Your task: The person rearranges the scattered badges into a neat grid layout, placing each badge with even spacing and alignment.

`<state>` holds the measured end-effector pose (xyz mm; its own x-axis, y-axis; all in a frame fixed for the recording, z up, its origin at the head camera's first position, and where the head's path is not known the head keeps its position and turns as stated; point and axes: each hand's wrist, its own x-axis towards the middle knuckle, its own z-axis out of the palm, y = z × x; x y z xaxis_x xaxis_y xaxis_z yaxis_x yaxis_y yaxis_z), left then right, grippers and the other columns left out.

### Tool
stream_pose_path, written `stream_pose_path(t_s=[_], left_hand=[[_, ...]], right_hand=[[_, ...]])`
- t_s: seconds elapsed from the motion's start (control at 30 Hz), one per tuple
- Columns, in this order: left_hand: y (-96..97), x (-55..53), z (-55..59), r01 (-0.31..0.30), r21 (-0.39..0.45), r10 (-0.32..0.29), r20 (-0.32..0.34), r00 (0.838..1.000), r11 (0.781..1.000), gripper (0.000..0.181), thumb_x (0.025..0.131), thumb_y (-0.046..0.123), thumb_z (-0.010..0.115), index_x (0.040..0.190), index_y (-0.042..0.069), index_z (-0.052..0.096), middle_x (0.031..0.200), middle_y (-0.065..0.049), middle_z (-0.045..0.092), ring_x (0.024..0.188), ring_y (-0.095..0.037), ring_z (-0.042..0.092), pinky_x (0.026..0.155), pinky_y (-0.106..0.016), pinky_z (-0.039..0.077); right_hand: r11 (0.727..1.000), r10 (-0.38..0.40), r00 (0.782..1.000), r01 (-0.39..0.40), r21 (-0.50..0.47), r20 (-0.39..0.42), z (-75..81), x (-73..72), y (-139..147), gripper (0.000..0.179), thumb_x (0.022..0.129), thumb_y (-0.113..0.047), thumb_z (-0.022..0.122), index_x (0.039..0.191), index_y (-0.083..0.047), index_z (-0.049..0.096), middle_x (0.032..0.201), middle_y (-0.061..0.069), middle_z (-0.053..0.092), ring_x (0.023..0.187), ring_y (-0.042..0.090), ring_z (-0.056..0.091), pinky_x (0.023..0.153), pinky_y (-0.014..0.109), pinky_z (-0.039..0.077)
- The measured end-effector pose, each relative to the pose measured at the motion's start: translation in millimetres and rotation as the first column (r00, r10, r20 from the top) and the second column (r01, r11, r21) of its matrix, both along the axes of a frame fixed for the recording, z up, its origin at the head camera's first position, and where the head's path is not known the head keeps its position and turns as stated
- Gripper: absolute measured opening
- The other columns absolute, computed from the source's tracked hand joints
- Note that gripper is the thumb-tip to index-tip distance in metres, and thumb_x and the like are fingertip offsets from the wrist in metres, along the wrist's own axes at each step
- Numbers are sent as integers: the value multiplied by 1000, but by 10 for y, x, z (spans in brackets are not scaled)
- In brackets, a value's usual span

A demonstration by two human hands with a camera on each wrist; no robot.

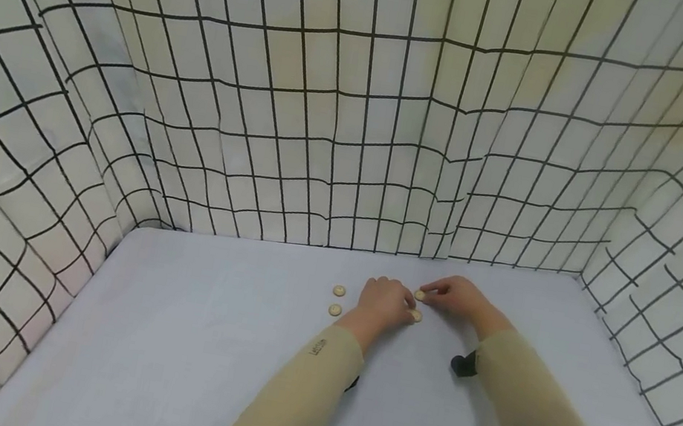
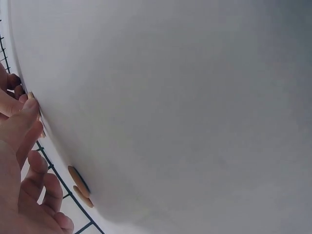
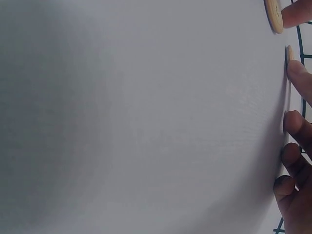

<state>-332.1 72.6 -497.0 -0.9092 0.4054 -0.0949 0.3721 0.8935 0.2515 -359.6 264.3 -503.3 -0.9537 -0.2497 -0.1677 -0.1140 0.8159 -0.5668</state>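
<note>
Several round, pale wooden buttons lie flat on the white tabletop. My left hand (image 1: 384,302) holds the nearer right-hand button (image 1: 417,316) at its edge between thumb and forefinger. Just beyond it, my right hand (image 1: 455,297) pinches the farther right-hand button (image 1: 419,295) from the right side. In the right wrist view, the nearer button (image 3: 274,16) shows its holes, with a fingertip of the left hand against it. The other fingers of both hands are bent. To the left of the left hand sit two more buttons, a far one (image 1: 339,290) and a near one (image 1: 335,310).
The white table (image 1: 178,336) stretches toward me and to both sides. White walls with a black grid (image 1: 331,113) enclose its back, left and right. A dark wrist device (image 1: 464,365) hangs below the right sleeve.
</note>
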Motion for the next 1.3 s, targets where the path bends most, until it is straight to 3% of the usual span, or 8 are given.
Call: stream_pose_path(t_s=[0.4,0.83,1.1,1.3], left_hand=[[22,19,-2,1,-15,-2,-39,999,1000,19,87,49,72,101,36,78,112,10,69,102,-15,54,96,-37,37],[1,11,-11,-30,3,30,-48,998,1000,21,89,47,70,105,35,78,113,9,69,100,-15,53,95,-36,38],[-186,3,50,-53,90,59,-74,995,995,23,89,44,72,107,31,78,111,9,70,100,-17,55,92,-37,40],[-416,-4,126,-50,145,63,-90,994,988,31,92,45,69,118,30,74,91,9,66,88,-15,54,79,-34,41]], right_hand=[[1000,-14,1000,14,-22,2,37,34,21,29,93,-29,70,116,-13,75,122,11,67,105,27,57,90,46,45],[999,-24,1000,24,-23,6,7,30,6,30,93,-30,69,118,-13,74,126,12,65,110,30,57,93,48,44],[997,-62,997,64,-34,35,-20,23,55,35,93,-29,70,125,-14,70,111,10,65,96,24,55,82,39,46],[997,-69,997,70,-20,23,-57,46,125,40,94,-33,68,130,-16,67,106,8,63,93,24,55,77,36,47]])
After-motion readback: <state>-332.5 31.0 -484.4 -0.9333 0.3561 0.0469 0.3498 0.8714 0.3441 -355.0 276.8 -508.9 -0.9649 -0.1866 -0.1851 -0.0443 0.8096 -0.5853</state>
